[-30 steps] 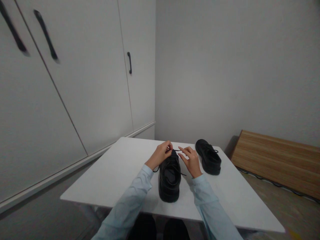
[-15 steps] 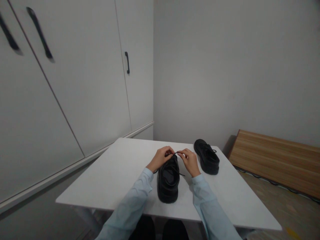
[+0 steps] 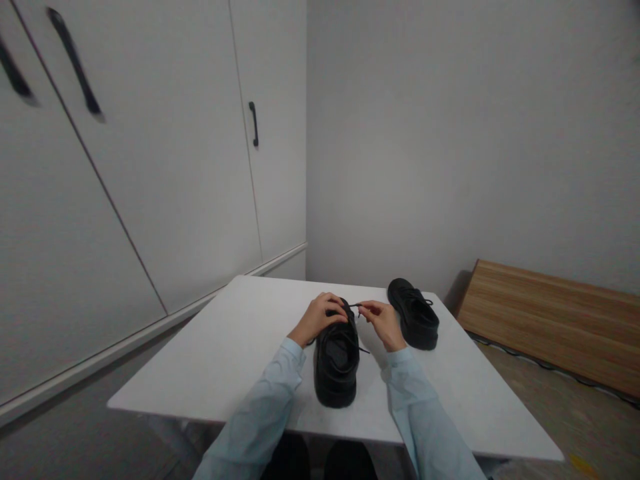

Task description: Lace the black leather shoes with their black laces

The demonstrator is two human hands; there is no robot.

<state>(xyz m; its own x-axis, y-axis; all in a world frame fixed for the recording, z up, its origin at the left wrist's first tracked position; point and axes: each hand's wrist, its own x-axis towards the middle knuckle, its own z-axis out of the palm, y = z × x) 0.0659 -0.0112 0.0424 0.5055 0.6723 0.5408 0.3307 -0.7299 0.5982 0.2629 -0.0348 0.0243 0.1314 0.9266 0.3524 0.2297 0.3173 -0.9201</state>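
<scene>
While the hands all but met over the lace half a second ago, in the head view they now stand wider apart: the right hand (image 3: pixel 381 323) has edged outward, and the left hand (image 3: pixel 321 316) lies flatter over the front of the black shoe (image 3: pixel 336 389). This suggests the right hand alone is drawing the lace (image 3: pixel 353 305) out. Its thumb and forefinger pinch that thin dark strand, which runs from the shoe's front, just beside them. The left fingers curve across the shoe, touching it; I cannot tell whether they grip any lace. The shoe sits upright on the white table (image 3: pixel 220 347), heel nearest, a loose end (image 3: pixel 363 350) trailing right. The other shoe (image 3: pixel 421 325) stands beyond the right hand.
</scene>
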